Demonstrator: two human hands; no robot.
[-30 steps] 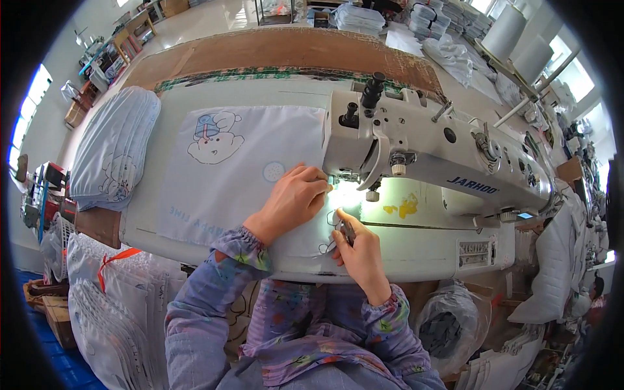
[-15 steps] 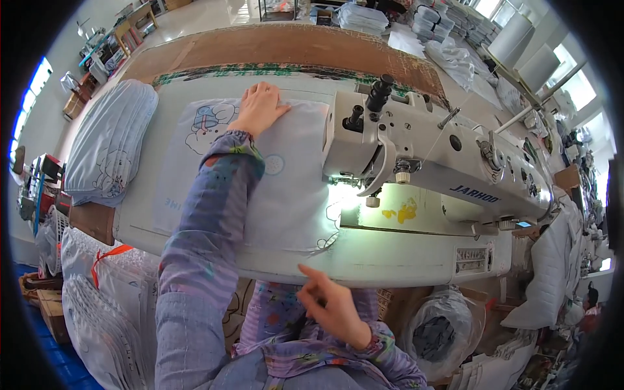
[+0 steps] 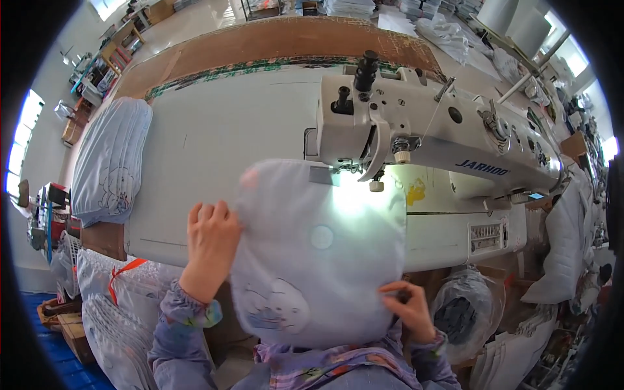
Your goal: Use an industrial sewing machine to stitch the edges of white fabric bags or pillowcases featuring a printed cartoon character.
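Observation:
A pale, rounded cloth piece [image 3: 312, 195] hangs from the sewing machine's bed toward my lap, its far edge close to the lit needle area. A cartoon animal print shows at its lower left, and a small round mark at its middle. Its left edge is in my left hand [image 3: 213, 242], whose fingers are curled closed. My right hand [image 3: 412, 311] pinches the right edge lower down, thumb and forefinger together. The white sewing machine [image 3: 435, 130] stands just beyond the cloth, and its lamp washes out the cloth beneath the presser foot.
A stack of similar printed pieces [image 3: 112, 159] lies on the left end of the pale worktable [image 3: 214, 123]. Under the table's right side is a clear plastic bag of dark scraps [image 3: 457, 318]. More white cloth pieces [image 3: 114, 338] hang below at the left.
The cloth has come off the tabletop toward me and been turned, its print now at the near left. My left hand has drawn back to its edge; my right hand has moved right and grasped it.

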